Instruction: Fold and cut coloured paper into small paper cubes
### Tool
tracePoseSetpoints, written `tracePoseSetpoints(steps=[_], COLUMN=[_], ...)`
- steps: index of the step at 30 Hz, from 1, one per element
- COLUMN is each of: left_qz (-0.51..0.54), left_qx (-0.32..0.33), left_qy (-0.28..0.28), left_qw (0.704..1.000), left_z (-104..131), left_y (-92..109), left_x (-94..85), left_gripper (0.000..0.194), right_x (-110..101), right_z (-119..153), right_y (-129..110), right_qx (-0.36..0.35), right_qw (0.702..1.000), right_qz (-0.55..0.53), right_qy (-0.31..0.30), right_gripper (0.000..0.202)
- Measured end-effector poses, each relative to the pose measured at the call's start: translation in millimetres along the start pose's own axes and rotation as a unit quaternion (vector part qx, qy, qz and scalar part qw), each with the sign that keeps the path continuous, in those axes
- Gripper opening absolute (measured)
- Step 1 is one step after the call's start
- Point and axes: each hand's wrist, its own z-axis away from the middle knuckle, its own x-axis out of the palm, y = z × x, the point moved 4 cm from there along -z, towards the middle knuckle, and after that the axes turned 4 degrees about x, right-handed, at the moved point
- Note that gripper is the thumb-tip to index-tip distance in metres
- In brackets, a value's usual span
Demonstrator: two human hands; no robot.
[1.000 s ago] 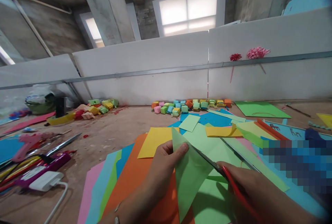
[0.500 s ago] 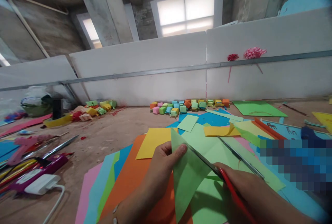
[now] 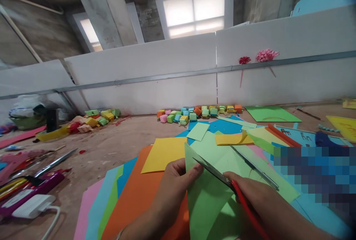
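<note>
Between thumb and fingers, my left hand (image 3: 178, 182) pinches a light green sheet of paper (image 3: 204, 199) along its left edge, holding it upright. My right hand (image 3: 247, 190) is closed round the red handles of a pair of scissors (image 3: 214, 171). The blades lie across the top of the green sheet, their tips close to my left thumb. Under both hands are stacked coloured sheets, among them an orange sheet (image 3: 144, 191) and a yellow square (image 3: 165, 154). A silver pen-like tool (image 3: 254, 167) rests on green paper beyond my right hand.
Small folded paper blocks (image 3: 191, 114) line the back of the table by the white panel (image 3: 144, 95). On the left lie a pink glue gun (image 3: 12, 169), a purple tool (image 3: 30, 193) and a white charger (image 3: 33, 206) with its cable. A green sheet (image 3: 272, 114) lies at the back right.
The scissors have shifted slightly left and their tips now show as separate blades. My left hand still pinches the paper, a little lower. The whole view has turned slightly right.
</note>
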Motion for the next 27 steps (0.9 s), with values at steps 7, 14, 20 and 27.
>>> tracePoseSetpoints(steps=[7,14,20,27], left_qz=[0.027,0.032,0.041,0.044], left_qx=[-0.017,-0.021,-0.031,-0.028], left_qy=[0.0,-0.01,-0.021,-0.026], left_qw=[0.999,0.999,0.998,0.998], left_z=[2,3,3,3], left_y=[-4,-6,-7,-5], left_x=[2.6,2.4,3.8,5.3], left_gripper=[0.04,0.039,0.04,0.039], right_x=[2,4,13,15], right_z=[1,0,1,1], right_y=[1,2,12,16], right_qx=[-0.01,-0.027,-0.024,-0.022], right_qw=[0.999,0.998,0.996,0.997], right_qz=[0.042,0.057,0.08,0.074], right_qy=[0.024,-0.007,-0.007,-0.009], right_gripper=[0.042,0.02,0.019,0.022])
